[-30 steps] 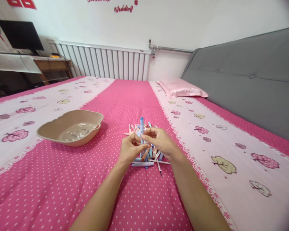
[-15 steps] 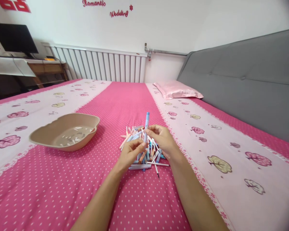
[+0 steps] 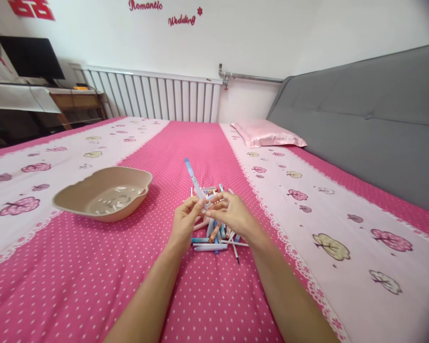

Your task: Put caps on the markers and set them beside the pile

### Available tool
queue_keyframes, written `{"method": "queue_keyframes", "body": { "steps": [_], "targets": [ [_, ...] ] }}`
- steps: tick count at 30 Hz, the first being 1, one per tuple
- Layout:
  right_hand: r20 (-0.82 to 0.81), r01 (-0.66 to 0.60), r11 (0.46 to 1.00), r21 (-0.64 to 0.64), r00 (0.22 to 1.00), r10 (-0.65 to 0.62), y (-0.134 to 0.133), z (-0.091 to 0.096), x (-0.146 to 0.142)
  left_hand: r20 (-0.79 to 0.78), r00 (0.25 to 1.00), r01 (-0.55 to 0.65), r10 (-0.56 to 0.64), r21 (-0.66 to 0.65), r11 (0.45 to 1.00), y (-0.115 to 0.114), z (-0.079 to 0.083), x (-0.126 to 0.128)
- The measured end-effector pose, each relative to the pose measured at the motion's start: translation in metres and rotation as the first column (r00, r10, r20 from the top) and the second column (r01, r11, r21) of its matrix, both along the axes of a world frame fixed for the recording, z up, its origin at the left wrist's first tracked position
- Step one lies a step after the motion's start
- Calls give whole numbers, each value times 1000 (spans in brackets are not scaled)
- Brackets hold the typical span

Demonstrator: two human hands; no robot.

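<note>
A slim light-blue marker pen [image 3: 194, 180] with a darker blue end leans up and to the left above a pile. My left hand [image 3: 186, 218] pinches it low on the barrel between thumb and fingers. Fingers curled, my right hand [image 3: 232, 215] closes at the pen's lower end, touching it; the fingers partly hide that end. Beneath both hands lies a loose pile of pen parts on the bedspread: white thin rods, an orange-brown piece [image 3: 215, 232], and a pale-blue barrel [image 3: 210, 247] near the front.
To the left, a beige plastic basin [image 3: 71, 206] holds several small white and grey pieces. The pink dotted bedspread [image 3: 214, 305] lies under everything. Farther back are a pink pillow [image 3: 268, 133], a grey headboard [image 3: 353, 114], a white radiator [image 3: 153, 95] and a monitor [image 3: 30, 57].
The marker pen has gone from nearly upright to leaning left. My left hand has shifted slightly left, and my right hand has come down to the pen's lower end. The view has turned slightly left.
</note>
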State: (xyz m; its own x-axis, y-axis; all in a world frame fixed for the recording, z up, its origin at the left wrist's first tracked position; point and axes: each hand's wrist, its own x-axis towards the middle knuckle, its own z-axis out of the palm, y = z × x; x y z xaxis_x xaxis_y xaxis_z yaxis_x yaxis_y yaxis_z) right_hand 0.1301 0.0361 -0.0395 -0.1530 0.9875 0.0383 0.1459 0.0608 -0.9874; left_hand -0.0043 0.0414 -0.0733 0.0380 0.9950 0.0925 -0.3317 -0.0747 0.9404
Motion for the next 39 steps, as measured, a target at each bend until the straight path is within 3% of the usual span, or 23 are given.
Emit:
{"method": "queue_keyframes", "body": {
  "steps": [5,14,17,22,33,39],
  "targets": [
    [-189,-17,998,-53,982,7,-3,-1,-14,15,1000,9,-9,-12,1000,-1,2,0],
    [-282,-11,998,-55,959,-5,-7,4,-19,36,999,0,0,-6,1000,-1,2,-1],
    [-267,-21,997,-72,964,1,-7,4,-19,39,999,-2,2,-2,1000,2,1,-4],
    [-214,-113,988,-102,973,89,-7,-1,-18,49,994,-104,101,53,993,8,1,-13],
    [-247,-104,990,-99,966,77,-10,6,-18,93,993,-77,75,23,997,6,4,-12],
    [-210,-107,990,-91,974,86,-9,0,-17,98,993,-74,71,32,997,6,2,-12]
  ]
}}
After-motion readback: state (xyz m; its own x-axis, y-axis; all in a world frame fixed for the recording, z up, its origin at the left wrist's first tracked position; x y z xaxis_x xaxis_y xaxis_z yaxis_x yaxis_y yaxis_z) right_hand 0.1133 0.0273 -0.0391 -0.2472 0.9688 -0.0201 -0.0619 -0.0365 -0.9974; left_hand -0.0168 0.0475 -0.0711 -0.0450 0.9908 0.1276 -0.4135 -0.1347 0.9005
